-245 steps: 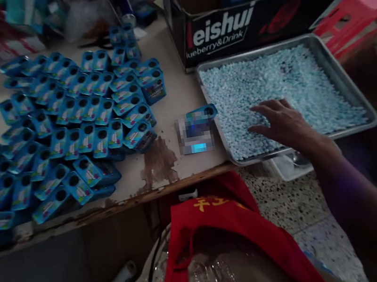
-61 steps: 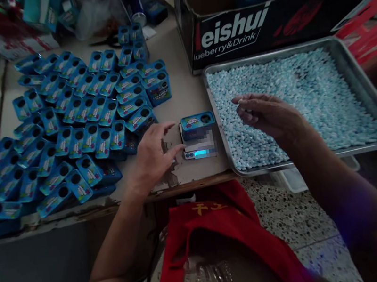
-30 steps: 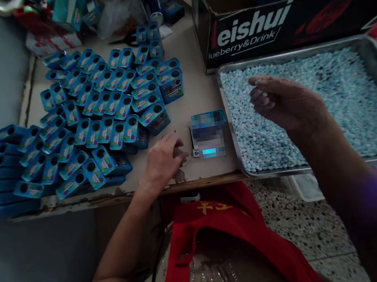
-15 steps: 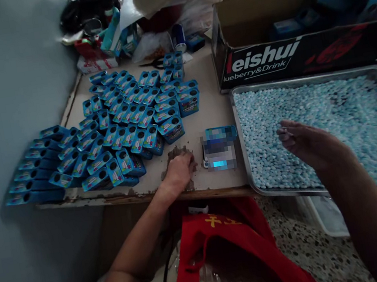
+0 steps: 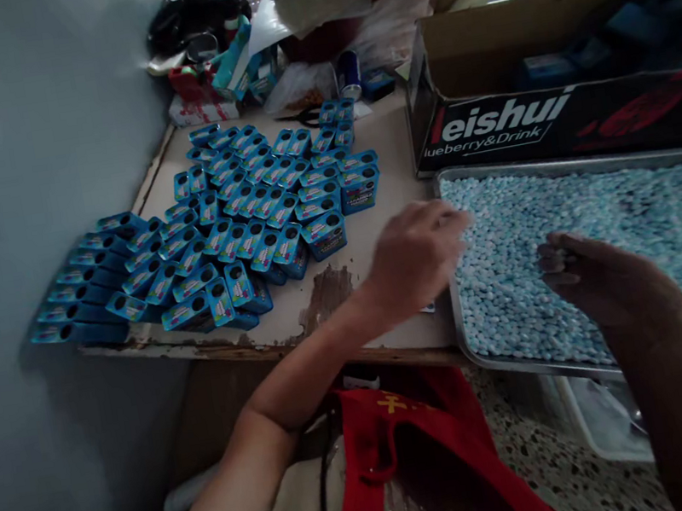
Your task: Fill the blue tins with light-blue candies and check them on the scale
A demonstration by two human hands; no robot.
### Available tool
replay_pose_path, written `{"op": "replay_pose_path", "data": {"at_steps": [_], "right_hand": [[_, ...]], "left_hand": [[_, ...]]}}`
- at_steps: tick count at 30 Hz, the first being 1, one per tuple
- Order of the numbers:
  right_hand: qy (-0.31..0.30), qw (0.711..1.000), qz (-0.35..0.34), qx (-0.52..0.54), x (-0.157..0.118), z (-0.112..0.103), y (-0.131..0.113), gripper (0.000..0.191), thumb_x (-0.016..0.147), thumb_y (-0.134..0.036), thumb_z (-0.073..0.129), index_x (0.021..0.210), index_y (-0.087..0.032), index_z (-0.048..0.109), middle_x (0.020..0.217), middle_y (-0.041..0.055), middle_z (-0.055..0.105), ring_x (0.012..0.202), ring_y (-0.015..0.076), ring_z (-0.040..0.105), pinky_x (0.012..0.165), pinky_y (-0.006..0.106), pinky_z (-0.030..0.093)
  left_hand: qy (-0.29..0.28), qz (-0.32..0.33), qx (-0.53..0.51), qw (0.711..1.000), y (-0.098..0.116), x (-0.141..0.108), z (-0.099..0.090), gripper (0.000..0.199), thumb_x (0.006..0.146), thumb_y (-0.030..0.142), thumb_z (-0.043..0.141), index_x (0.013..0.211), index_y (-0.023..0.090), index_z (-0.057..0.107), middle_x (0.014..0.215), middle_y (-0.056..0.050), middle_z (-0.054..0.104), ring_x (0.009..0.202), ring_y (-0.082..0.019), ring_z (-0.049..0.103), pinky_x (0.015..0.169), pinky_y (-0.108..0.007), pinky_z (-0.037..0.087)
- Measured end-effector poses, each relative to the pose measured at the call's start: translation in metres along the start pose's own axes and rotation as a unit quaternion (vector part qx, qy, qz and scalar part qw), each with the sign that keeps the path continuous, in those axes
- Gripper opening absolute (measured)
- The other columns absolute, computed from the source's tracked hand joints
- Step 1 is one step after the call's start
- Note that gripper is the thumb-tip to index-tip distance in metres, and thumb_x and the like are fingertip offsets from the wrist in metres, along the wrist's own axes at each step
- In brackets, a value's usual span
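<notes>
My left hand [image 5: 420,256] is raised over the spot of the small scale, by the left rim of a metal tray [image 5: 453,289]; its fingers are blurred, and the scale is almost wholly hidden beneath it. Over the light blue candies [image 5: 509,298] in the tray, my right hand [image 5: 603,274] has its fingers curled together, and whatever they hold is too small to make out. Many small blue boxes [image 5: 235,242] with round dark holes stand and lie close together on the left part of the table [image 5: 388,222].
Behind the tray stands a large black-printed carton [image 5: 508,125] with blue boxes inside. Bags, scissors and a blue can [image 5: 349,73] lie at the table's back. A grey wall [image 5: 29,167] bounds the left side. A plastic bin [image 5: 600,422] sits below the tray.
My left hand has left the worn patch at the table's front and moved right, covering the scale. My right hand's fingers are more curled. The whole view has shifted slightly.
</notes>
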State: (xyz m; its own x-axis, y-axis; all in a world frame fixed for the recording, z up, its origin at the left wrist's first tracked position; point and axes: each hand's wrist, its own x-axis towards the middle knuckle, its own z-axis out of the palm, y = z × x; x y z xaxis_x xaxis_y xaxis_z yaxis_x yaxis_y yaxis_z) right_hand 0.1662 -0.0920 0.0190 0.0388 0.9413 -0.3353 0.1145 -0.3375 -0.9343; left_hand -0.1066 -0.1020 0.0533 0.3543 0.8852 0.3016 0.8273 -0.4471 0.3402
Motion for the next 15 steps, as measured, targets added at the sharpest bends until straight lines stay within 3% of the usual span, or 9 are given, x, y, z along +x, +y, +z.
{"op": "replay_pose_path", "data": {"at_steps": [3, 5, 8, 11, 13, 15], "right_hand": [[-0.020, 0.996, 0.026, 0.078, 0.002, 0.015, -0.004, 0.024, 0.065, -0.042, 0.094, 0.085, -0.032, 0.084, 0.077, 0.0031, 0.044, 0.061, 0.0178, 0.033, 0.051, 0.034, 0.018], [-0.060, 0.993, 0.029, 0.093, 0.009, 0.031, -0.008, 0.029, 0.065, -0.042, 0.095, 0.090, -0.032, 0.084, 0.074, 0.0005, 0.042, 0.060, 0.0164, 0.030, 0.051, 0.033, 0.017], [-0.111, 0.988, 0.032, 0.100, 0.021, 0.052, -0.018, 0.032, 0.063, -0.039, 0.098, 0.090, -0.031, 0.082, 0.075, 0.0010, 0.047, 0.060, 0.0157, 0.032, 0.052, 0.033, 0.020], [-0.081, 0.994, -0.004, 0.067, 0.025, 0.064, -0.026, 0.030, 0.063, -0.037, 0.097, 0.090, -0.032, 0.084, 0.081, 0.0055, 0.056, 0.064, 0.0187, 0.042, 0.052, 0.033, 0.026], [-0.063, 0.997, -0.040, 0.028, 0.025, 0.074, -0.027, 0.026, 0.068, -0.040, 0.094, 0.092, -0.034, 0.086, 0.077, 0.0049, 0.055, 0.065, 0.0209, 0.044, 0.052, 0.033, 0.030], [-0.097, 0.993, -0.067, -0.001, 0.024, 0.094, -0.026, 0.025, 0.073, -0.043, 0.093, 0.096, -0.034, 0.087, 0.069, 0.0017, 0.049, 0.063, 0.0217, 0.041, 0.053, 0.032, 0.030]], "left_hand": [[0.050, -0.099, 0.002, 0.994, -0.051, -0.013, -0.010, 0.013, 0.104, 0.021, 0.089, 0.113, 0.023, 0.080, 0.123, -0.008, 0.083, 0.125, -0.033, 0.077, 0.117, -0.054, 0.064], [0.039, -0.094, -0.018, 0.995, -0.066, -0.018, -0.009, 0.029, 0.096, 0.030, 0.100, 0.115, 0.022, 0.080, 0.122, -0.007, 0.083, 0.125, -0.033, 0.077, 0.119, -0.053, 0.063], [-0.044, -0.010, -0.023, 0.999, -0.049, -0.016, 0.000, 0.053, 0.090, 0.037, 0.106, 0.132, 0.022, 0.077, 0.140, -0.008, 0.080, 0.141, -0.035, 0.073, 0.127, -0.049, 0.059], [-0.134, -0.008, -0.003, 0.991, -0.024, -0.010, 0.001, 0.032, 0.101, 0.024, 0.094, 0.128, 0.026, 0.077, 0.137, -0.006, 0.081, 0.135, -0.032, 0.077, 0.116, -0.041, 0.066], [-0.125, -0.044, -0.012, 0.991, -0.027, -0.012, -0.019, 0.026, 0.105, 0.021, 0.088, 0.126, 0.028, 0.076, 0.136, -0.004, 0.081, 0.131, -0.030, 0.080, 0.110, -0.039, 0.068], [-0.057, -0.082, -0.019, 0.995, -0.053, -0.022, -0.058, 0.034, 0.103, 0.023, 0.090, 0.133, 0.026, 0.073, 0.141, -0.005, 0.080, 0.134, -0.030, 0.079, 0.116, -0.042, 0.067]]}}
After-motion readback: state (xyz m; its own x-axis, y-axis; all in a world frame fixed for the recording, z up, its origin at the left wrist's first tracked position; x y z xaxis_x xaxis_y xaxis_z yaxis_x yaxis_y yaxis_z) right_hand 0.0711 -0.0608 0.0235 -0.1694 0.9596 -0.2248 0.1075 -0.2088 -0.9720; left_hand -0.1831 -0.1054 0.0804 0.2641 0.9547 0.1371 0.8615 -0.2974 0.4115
